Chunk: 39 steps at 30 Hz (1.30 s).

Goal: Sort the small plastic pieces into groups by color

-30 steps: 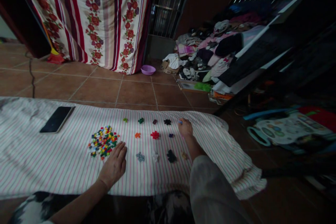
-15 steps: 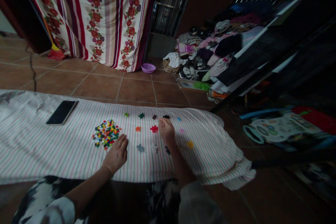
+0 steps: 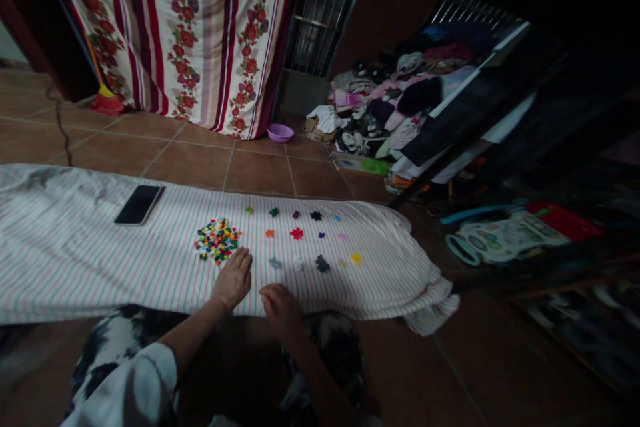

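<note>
A mixed pile of small coloured pieces (image 3: 217, 240), like beads or tiny blocks, lies on the striped cloth (image 3: 165, 267). My left hand (image 3: 234, 280) rests flat beside the pile's lower right edge, fingers stretched out. Near the cloth's front edge is my right hand (image 3: 281, 307), its fingers curled together; whatever they hold, if anything, is hidden. To the right of the pile sit small groups sorted by colour, among them a red group (image 3: 297, 233), a black group (image 3: 316, 215), a light grey group (image 3: 275, 263), a dark grey group (image 3: 323, 263) and a yellow group (image 3: 355, 257).
A phone (image 3: 139, 205) lies on the cloth left of the pile. Beyond, on the tiled floor, stand a purple basin (image 3: 281, 133) and a broom (image 3: 107, 101) by a floral curtain (image 3: 210, 33). Clothes (image 3: 385, 93) are heaped at the back right.
My right hand has drawn back from the dark groups at the far row to the cloth's front edge. My left hand stays by the pile. The view has shifted a little.
</note>
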{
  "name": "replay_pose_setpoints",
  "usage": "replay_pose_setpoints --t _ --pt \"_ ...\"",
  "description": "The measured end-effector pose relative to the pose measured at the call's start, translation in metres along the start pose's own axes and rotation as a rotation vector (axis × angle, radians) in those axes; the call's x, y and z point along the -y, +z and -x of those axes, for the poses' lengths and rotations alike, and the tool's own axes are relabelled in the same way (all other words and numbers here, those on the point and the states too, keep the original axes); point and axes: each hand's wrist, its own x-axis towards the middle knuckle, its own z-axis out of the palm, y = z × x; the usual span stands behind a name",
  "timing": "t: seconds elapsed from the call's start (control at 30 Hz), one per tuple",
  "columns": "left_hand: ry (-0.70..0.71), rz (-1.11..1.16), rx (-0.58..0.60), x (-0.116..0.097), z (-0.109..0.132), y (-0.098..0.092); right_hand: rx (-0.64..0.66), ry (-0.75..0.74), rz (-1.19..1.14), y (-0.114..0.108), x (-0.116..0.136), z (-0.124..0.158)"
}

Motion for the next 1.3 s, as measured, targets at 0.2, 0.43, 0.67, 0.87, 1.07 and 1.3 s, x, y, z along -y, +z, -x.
replay_pose_setpoints --t 0.2,0.43,0.67,0.87,1.07,1.3 --pt "0.083 -0.111 0.036 -0.002 0.034 -0.023 -0.002 0.055 0.009 -0.003 0.009 0.025" --pt "0.125 -0.112 -0.015 0.007 0.072 -0.040 -0.027 0.137 0.038 0.000 0.029 0.035" --pt "0.100 -0.112 0.012 0.009 0.092 -0.054 0.004 0.115 0.070 -0.003 0.048 0.042" --pt "0.111 -0.139 0.015 0.015 0.101 -0.064 0.004 0.113 0.051 -0.010 0.059 0.051" --pt "0.099 -0.103 -0.055 0.020 0.099 -0.065 0.018 0.105 0.036 -0.013 0.062 0.048" --pt "-0.031 -0.047 -0.221 0.069 0.081 -0.077 0.055 0.088 0.008 0.007 0.055 0.033"
